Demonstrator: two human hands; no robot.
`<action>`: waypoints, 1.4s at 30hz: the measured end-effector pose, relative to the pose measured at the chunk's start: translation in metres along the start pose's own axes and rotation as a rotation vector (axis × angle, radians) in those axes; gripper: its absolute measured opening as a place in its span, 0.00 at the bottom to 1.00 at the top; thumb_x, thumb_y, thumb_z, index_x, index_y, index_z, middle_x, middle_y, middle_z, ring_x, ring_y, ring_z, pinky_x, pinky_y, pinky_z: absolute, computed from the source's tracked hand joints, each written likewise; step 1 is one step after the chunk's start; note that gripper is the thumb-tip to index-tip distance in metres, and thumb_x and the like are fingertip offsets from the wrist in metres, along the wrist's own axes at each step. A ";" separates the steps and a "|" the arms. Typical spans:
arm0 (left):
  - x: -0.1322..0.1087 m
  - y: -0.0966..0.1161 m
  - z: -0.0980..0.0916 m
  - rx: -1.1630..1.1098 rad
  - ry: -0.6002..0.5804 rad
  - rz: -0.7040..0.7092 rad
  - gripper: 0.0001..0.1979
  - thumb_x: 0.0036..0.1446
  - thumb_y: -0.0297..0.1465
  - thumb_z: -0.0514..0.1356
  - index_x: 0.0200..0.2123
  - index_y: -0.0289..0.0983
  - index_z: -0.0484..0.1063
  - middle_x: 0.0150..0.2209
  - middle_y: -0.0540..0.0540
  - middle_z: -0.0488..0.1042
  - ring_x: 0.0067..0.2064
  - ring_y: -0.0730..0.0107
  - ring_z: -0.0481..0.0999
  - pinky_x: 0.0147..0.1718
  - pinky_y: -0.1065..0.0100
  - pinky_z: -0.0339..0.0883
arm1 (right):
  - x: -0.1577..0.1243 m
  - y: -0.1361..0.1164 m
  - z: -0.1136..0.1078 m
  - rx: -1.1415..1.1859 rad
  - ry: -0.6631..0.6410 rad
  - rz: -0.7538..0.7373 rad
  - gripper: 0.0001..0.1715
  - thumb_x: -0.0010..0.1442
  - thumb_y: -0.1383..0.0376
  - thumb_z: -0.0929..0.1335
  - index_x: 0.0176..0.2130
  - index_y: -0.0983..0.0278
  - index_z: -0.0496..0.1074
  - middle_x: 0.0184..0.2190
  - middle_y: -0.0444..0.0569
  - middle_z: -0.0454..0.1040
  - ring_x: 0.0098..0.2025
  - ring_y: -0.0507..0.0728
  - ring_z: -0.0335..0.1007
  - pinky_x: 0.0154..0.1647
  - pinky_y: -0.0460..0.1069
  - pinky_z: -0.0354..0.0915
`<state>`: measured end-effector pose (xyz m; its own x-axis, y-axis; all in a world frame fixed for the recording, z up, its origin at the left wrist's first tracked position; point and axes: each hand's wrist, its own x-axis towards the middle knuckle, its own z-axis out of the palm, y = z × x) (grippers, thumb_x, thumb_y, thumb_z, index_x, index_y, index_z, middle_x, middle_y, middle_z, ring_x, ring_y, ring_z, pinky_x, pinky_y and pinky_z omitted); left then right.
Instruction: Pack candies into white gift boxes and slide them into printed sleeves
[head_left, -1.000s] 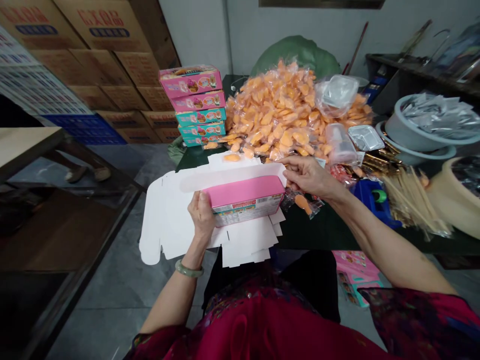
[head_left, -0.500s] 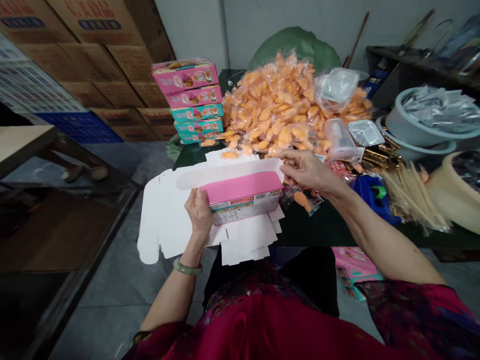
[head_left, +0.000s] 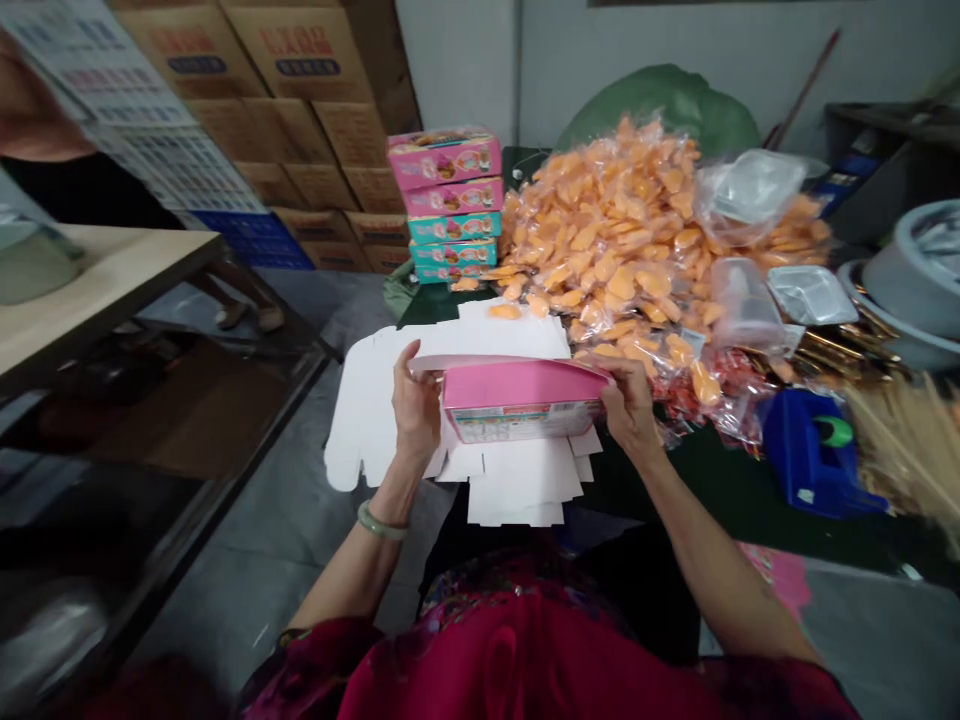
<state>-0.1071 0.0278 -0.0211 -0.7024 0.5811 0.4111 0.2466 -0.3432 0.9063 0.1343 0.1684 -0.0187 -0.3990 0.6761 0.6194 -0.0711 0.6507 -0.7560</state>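
Observation:
I hold a pink printed carton (head_left: 521, 400) between both hands above a pile of flat white box blanks (head_left: 517, 480). My left hand (head_left: 416, 405), with a green bangle on the wrist, grips the carton's left end, fingers curled round it. My right hand (head_left: 628, 410) grips the right end, with its fingers on the folded-over lid flap. The lid lies nearly flat over the top of the carton.
A big heap of orange sweets in clear wrappers (head_left: 637, 240) fills the green table (head_left: 720, 480) behind. Finished pink and teal boxes (head_left: 450, 205) are stacked at the back left. A blue tape dispenser (head_left: 814, 450) sits to the right. Brown cartons (head_left: 300, 110) line the wall; a wooden bench (head_left: 97, 290) stands left.
My right hand moved from the raised lid flap down to the carton's right end, and the lid has folded down over the box. The view shifted to the left.

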 end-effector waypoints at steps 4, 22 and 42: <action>0.029 0.035 -0.027 0.336 -0.146 0.248 0.16 0.57 0.47 0.62 0.29 0.39 0.73 0.27 0.47 0.73 0.30 0.68 0.71 0.32 0.66 0.66 | -0.003 0.007 0.000 -0.052 0.056 -0.019 0.27 0.62 0.38 0.65 0.45 0.57 0.65 0.43 0.55 0.76 0.49 0.63 0.76 0.52 0.60 0.72; 0.034 0.087 -0.014 0.625 -0.520 0.258 0.10 0.57 0.25 0.52 0.31 0.34 0.74 0.17 0.57 0.57 0.18 0.80 0.54 0.19 0.73 0.48 | -0.001 0.013 0.001 0.077 0.095 -0.142 0.19 0.63 0.49 0.71 0.45 0.58 0.72 0.43 0.52 0.79 0.47 0.60 0.78 0.50 0.56 0.74; 0.034 0.062 -0.009 0.888 -0.991 0.921 0.28 0.72 0.43 0.47 0.70 0.38 0.57 0.61 0.34 0.72 0.51 0.54 0.78 0.44 0.57 0.73 | 0.018 -0.021 -0.041 -0.332 -0.622 -0.329 0.26 0.68 0.62 0.67 0.64 0.54 0.68 0.66 0.48 0.68 0.73 0.58 0.54 0.71 0.64 0.56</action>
<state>-0.1220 0.0195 0.0478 0.4919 0.7742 0.3983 0.8540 -0.5181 -0.0476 0.1656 0.1812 0.0170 -0.8517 0.1759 0.4937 -0.0360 0.9201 -0.3900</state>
